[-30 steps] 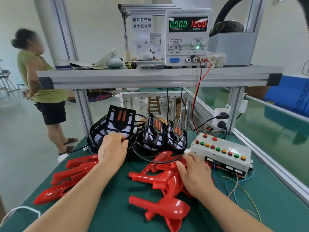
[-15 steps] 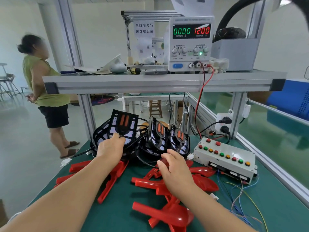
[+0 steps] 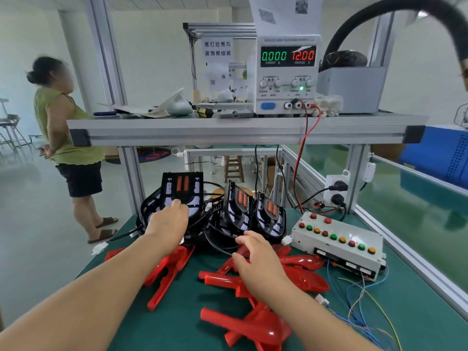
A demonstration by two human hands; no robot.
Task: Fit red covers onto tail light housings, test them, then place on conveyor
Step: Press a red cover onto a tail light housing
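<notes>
Green-topped desk (image 3: 177, 325) in an aluminium frame, pale workshop floor around it.

Near edge, centre: loose red cover (image 3: 253, 328) lying flat. Behind it, right of centre, a heap of red covers (image 3: 304, 279). A second heap of red covers (image 3: 167, 272) sits toward the left edge.

Right hand (image 3: 258, 259) is over the right heap, fingers bent and spread, thumb low beside a cover. Cannot tell whether it grasps one or only touches.

Thin coloured wires (image 3: 359, 300) trail along the right edge from a white button box (image 3: 336, 239), which carries red, green and yellow buttons.

Left hand (image 3: 168, 221) reaches to the back left of the desk. Its fingers curl onto the lower face of a black tail light housing (image 3: 182, 186), which stands tilted with orange strips showing; the hand grasps it there.

Two more housings (image 3: 240, 206) stand upright just right of it, side by side, black cables looped round their bases.

Back right corner: wall sockets (image 3: 336, 186) with black plugs in.

Upper shelf (image 3: 228, 133) spans the frame. On it a power supply (image 3: 288, 74) reads 0.000 and 12.00, with a red lead (image 3: 304, 148) dropping toward the desk. A grey box (image 3: 352, 89) stands beside it.

Beyond the left edge a person in a green top (image 3: 65, 127) stands on the floor.
</notes>
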